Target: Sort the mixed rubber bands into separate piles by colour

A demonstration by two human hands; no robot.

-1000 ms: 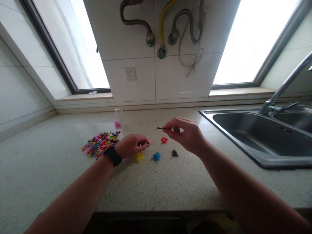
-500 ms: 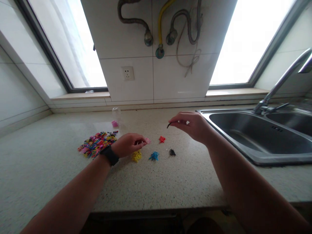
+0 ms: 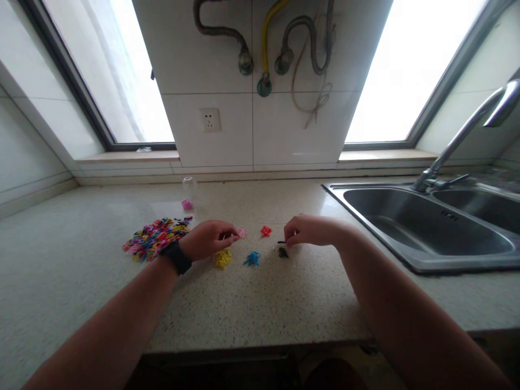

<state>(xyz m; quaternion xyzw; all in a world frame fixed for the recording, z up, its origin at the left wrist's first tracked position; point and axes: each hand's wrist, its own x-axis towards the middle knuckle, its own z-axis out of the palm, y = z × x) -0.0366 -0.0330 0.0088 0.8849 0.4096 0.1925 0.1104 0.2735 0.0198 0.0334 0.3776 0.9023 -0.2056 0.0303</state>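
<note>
Thumb and finger of the right hand [image 3: 304,230] are pressed together on one thin black band [image 3: 281,242], whose free end points toward the left hand [image 3: 211,238]. This band is just over or just behind the black pile [image 3: 283,252]; I cannot tell if it touches the pile. The two hands are well apart from each other. The left hand is bent, with its tips just beside the pink pile [image 3: 241,233]; whether something is pinched there, I cannot tell. On the nearer side of the left hand, close to it, is the yellow pile [image 3: 223,259]. Between the two hands lies the red pile [image 3: 266,232], and the blue pile [image 3: 252,259] lies between them also, but closer to the person. To the left of the left hand, a large mixed heap [image 3: 152,238] of many colours is spread on the pale counter [image 3: 260,309]. Beyond the left hand stands a clear container [image 3: 189,186], with a pink object [image 3: 187,205] at its lower part. To the right of the right hand is the metal sink [image 3: 467,263].
</note>
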